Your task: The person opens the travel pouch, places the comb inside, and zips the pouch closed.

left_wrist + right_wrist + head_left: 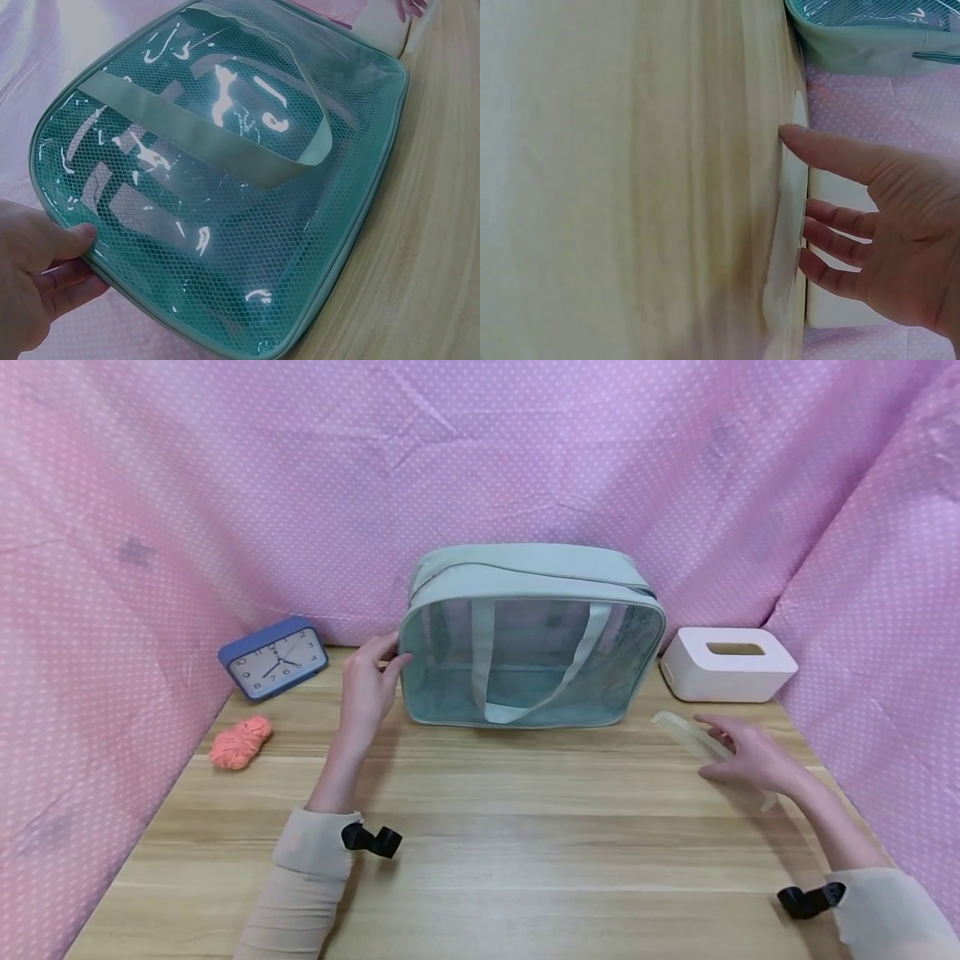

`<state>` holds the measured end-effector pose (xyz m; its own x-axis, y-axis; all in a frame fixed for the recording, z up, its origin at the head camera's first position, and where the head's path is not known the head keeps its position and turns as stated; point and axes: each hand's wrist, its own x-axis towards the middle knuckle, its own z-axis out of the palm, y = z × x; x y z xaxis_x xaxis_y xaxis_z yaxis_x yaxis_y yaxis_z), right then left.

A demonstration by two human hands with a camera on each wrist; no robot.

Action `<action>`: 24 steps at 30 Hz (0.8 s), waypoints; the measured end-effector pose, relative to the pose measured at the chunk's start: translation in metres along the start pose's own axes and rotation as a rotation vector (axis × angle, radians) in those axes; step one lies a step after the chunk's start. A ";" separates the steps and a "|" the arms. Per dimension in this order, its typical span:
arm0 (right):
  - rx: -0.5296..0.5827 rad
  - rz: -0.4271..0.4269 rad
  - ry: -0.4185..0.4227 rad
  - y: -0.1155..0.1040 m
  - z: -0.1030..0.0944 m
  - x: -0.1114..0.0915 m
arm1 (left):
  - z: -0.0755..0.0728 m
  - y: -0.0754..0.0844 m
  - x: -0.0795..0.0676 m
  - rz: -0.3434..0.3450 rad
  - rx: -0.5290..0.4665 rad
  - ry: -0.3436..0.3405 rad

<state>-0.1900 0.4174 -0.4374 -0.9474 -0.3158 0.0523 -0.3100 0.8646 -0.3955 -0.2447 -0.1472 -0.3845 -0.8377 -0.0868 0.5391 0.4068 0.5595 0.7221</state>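
Note:
A pale green toiletry bag (442, 689) with clear mesh-pattern panels and a strap handle stands upright at the back middle of the table. My left hand (369, 681) pinches its left side edge, thumb on the front panel and fingers behind, as the left wrist view also shows of the bag (247, 217). On the right, a cream comb (686, 733) lies on the table at a slant. Over it is my right hand (753, 758), thumb and fingers spread to either side. In the right wrist view the thumb tip overlaps the comb (784, 225), whose middle the hand partly hides in the head view.
Behind the comb stands a white tissue box (731, 683) with an oval slot. At the left are a blue alarm clock (277, 660) and a coral yarn skein (240, 742). Pink dotted cloth (480, 468) hangs around the wooden table (525, 835) at the back and sides.

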 end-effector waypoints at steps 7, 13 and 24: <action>-0.036 0.002 -0.040 0.004 -0.004 -0.002 | -0.001 0.003 0.001 -0.030 -0.007 -0.039; -0.009 0.037 -0.064 0.009 -0.005 -0.001 | -0.006 0.004 0.000 -0.094 -0.045 -0.079; 0.013 0.011 -0.054 0.016 -0.005 0.000 | -0.016 0.019 0.018 -0.097 -0.118 -0.137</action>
<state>-0.1955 0.4336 -0.4394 -0.9449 -0.3274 -0.0014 -0.2984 0.8628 -0.4081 -0.2460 -0.1512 -0.3542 -0.9137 -0.0180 0.4060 0.3545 0.4532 0.8179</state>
